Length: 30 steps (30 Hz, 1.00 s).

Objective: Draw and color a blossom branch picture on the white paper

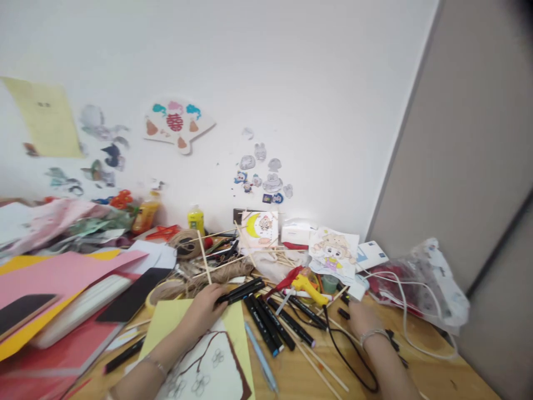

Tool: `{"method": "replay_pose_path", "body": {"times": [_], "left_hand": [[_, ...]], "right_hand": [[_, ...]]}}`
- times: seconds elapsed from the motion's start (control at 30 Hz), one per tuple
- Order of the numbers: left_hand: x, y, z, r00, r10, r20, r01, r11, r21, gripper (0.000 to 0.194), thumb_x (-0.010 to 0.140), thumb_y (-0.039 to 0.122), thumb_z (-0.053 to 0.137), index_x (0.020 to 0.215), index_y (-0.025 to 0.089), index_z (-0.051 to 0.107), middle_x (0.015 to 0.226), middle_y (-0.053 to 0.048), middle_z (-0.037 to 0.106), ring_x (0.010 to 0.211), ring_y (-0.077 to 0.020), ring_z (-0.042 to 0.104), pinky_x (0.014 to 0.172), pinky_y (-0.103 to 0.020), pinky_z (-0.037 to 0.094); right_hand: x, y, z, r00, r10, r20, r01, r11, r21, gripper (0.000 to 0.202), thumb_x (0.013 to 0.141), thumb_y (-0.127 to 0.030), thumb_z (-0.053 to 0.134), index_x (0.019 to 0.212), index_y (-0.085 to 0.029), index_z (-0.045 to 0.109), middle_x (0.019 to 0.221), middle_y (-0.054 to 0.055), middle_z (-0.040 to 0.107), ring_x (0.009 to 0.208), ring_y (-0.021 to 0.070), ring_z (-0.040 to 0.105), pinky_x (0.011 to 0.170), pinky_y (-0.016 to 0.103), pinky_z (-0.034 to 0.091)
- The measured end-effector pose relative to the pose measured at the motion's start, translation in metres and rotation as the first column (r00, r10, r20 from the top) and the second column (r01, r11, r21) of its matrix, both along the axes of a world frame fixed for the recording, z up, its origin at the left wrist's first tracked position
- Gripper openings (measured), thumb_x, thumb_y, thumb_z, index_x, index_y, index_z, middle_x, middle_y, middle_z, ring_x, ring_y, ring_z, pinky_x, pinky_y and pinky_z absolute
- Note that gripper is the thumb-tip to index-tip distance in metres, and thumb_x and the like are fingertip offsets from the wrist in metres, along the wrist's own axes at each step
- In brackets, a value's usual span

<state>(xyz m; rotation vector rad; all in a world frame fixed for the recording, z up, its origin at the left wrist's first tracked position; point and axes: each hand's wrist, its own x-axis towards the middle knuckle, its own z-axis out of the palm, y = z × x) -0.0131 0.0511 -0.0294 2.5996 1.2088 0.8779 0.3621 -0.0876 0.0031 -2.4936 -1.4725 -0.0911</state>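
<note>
Clear plastic bag (442, 289), person's two o'clock, contains red material (389, 289). Left hand (209, 304) grips black cylindrical markers (245, 289); right hand's (363, 319) grip cannot be determined.

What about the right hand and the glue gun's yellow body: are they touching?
Apart. The head view shows a gap, with tabletop visible between the right hand and the yellow body.

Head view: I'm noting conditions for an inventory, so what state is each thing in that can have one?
Left hand: at the black markers, grip unclear
Right hand: low over the desk, grip unclear
Flower drawing: flat, blossoms uncoloured
Yellow glue gun: lying down, power unclear
Yellow bottle: upright
Moon picture: propped up
Plastic bag: crumpled
Twine: bundled
</note>
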Motion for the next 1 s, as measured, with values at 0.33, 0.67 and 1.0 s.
{"method": "replay_pose_path", "body": {"times": [0.33, 0.67, 1.0], "left_hand": [[0.006, -0.047, 0.061, 0.999, -0.044, 0.022, 0.037, 0.967, 0.251, 0.028, 0.090, 0.035, 0.043, 0.111, 0.021, 0.054, 0.109, -0.009, 0.059, 0.102, -0.0226, 0.052, 0.087, -0.037, 0.043], [0.013, -0.130, 0.095, 0.886, -0.007, -0.463, 0.315, 0.742, 0.592, 0.035, 0.090, 0.045, 0.041, 0.070, 0.017, 0.049, 0.067, -0.003, 0.050, 0.064, -0.0189, 0.043, 0.064, -0.036, 0.035], [-0.025, -0.175, 0.150, 0.873, 0.056, -0.485, 0.371, 0.567, 0.735, 0.035, 0.094, 0.031, 0.035, 0.066, 0.019, 0.051, 0.062, 0.000, 0.049, 0.062, -0.0174, 0.041, 0.075, -0.035, 0.030]], "right_hand": [[-0.059, -0.011, 0.037, 0.923, 0.380, -0.064, -0.325, 0.856, 0.402, 0.037, 0.092, -0.030, 0.032, 0.117, -0.013, 0.053, 0.116, 0.017, 0.062, 0.106, 0.0270, 0.058, 0.087, 0.038, 0.045], [-0.172, -0.031, 0.054, 0.404, 0.847, -0.346, -0.778, 0.517, 0.356, 0.017, 0.082, -0.020, 0.052, 0.097, -0.019, 0.061, 0.088, 0.003, 0.069, 0.080, 0.0175, 0.061, 0.070, 0.024, 0.043], [-0.170, -0.061, 0.102, 0.495, 0.804, -0.330, -0.815, 0.561, 0.143, 0.026, 0.071, -0.022, 0.064, 0.097, -0.023, 0.062, 0.087, 0.004, 0.072, 0.080, 0.0232, 0.066, 0.065, 0.027, 0.045]]}}
